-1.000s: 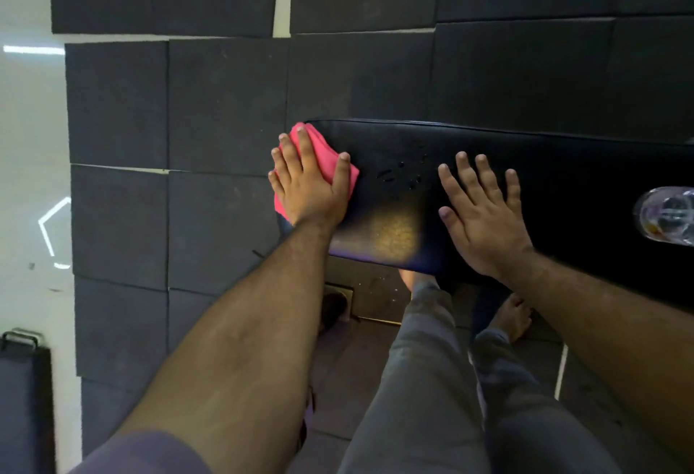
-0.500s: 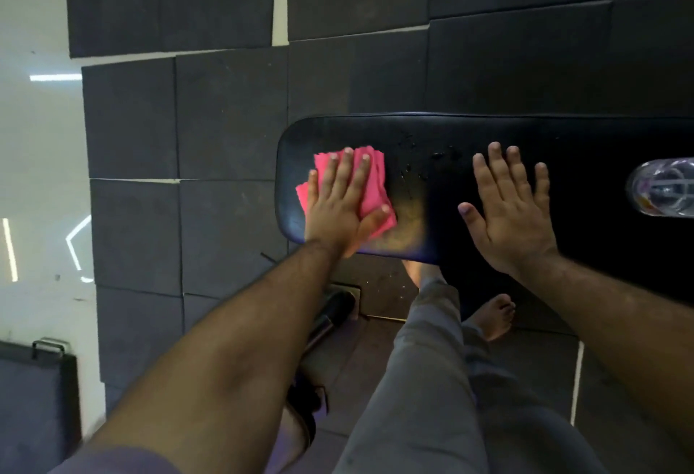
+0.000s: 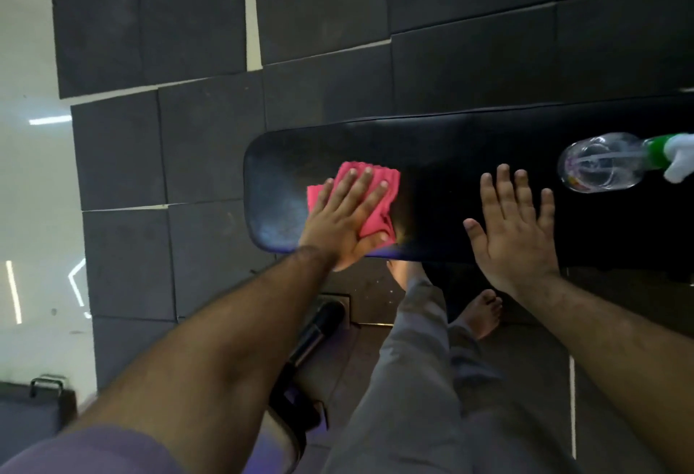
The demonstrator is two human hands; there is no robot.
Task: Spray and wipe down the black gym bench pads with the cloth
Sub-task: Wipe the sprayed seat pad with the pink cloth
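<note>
Droplets that beaded on the bench pad (image 3: 469, 150) a second ago, just right of the cloth, are gone from view now, and I read that as the wipe having passed over them. My left hand (image 3: 347, 216) lies flat with fingers spread, pressing the pink cloth (image 3: 383, 180) down against the pad near its rounded left end; it is not gripping so much as pinning the cloth under the palm, thumb hooked at the near edge. Since the earlier frames that hand has travelled from the very tip of the pad toward the middle. A dull, smeared sheen sits on the pad left of the cloth, which I take for the damp trail of the stroke.

My right hand (image 3: 514, 222) rests open and empty on the pad, fingers apart, bracing, well clear of the cloth. Beyond it the clear spray bottle (image 3: 604, 164) lies on its side on the pad, green collar and white trigger pointing right, near my right fingertips but not touching.

Judging from this, the left end is largely wiped and the stretch under my right hand and the bottle is yet to be done; both will have to shift before I can reach it
</note>
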